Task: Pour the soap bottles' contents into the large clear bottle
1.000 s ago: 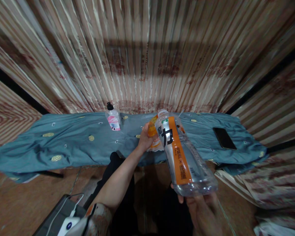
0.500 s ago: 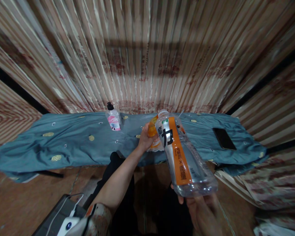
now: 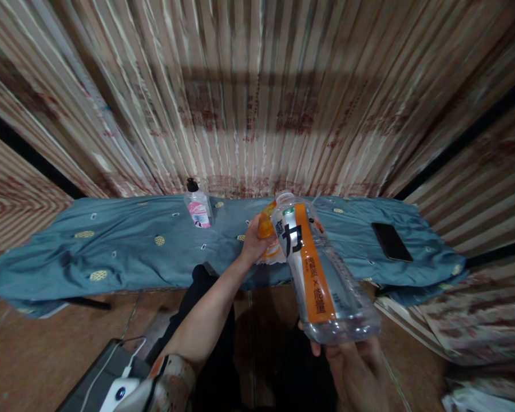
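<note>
A large clear plastic bottle (image 3: 315,269) with an orange and silver label is tilted, its uncapped-looking mouth pointing up and away from me. My right hand (image 3: 352,366) grips it at the base, fingers underneath. Its neck lies beside a small see-through orange container (image 3: 266,222), which my left hand (image 3: 254,240) is wrapped around. The big bottle hides part of that container, so its exact kind cannot be made out. Just below my left hand, a white and orange packet (image 3: 274,253) shows on the cloth, partly covered.
A pump bottle (image 3: 198,212) with a pink label and black top stands left on the blue-grey cloth (image 3: 129,246). A black phone (image 3: 391,242) lies at the right. Striped curtains (image 3: 257,114) hang behind. A white power bank (image 3: 119,393) with a cable sits lower left.
</note>
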{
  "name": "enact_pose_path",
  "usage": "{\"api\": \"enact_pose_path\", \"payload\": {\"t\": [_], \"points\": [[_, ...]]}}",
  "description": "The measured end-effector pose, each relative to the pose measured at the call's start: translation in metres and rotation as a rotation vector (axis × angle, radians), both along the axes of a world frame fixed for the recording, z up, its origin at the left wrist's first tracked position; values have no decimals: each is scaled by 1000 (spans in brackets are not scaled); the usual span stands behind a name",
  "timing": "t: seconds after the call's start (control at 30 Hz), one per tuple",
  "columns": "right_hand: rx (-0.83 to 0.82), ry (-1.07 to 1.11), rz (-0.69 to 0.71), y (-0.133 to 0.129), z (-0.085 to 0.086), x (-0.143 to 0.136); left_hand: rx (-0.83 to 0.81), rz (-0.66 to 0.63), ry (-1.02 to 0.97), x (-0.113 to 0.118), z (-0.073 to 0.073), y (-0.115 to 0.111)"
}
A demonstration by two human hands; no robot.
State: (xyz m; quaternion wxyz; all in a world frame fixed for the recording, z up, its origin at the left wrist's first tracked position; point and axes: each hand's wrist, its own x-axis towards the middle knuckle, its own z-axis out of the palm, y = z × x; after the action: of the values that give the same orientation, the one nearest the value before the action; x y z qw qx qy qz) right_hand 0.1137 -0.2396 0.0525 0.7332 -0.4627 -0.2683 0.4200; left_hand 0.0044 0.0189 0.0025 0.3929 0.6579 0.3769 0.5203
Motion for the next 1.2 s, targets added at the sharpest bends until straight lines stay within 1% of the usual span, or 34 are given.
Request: {"api": "enact_pose_path", "payload": {"t": [0.27, 0.43, 0.67, 0.9, 1.03, 1.2], "points": [[-48, -7, -32, 2, 2, -1, -3, 11, 0, 0, -1, 1], [-32, -5, -47, 1, 1, 1, -17, 1, -19, 0, 0, 0], [2, -4, -10, 1, 1, 2, -27, -9, -31, 1, 1, -2], [-39, -13, -53, 2, 6, -1, -12, 0, -19, 1, 2, -2], [-33, -3, -25, 2, 5, -1, -18, -7, -9, 0, 3, -2], [-27, 18, -46, 1, 4, 0, -4, -1, -5, 1, 3, -2]]}}
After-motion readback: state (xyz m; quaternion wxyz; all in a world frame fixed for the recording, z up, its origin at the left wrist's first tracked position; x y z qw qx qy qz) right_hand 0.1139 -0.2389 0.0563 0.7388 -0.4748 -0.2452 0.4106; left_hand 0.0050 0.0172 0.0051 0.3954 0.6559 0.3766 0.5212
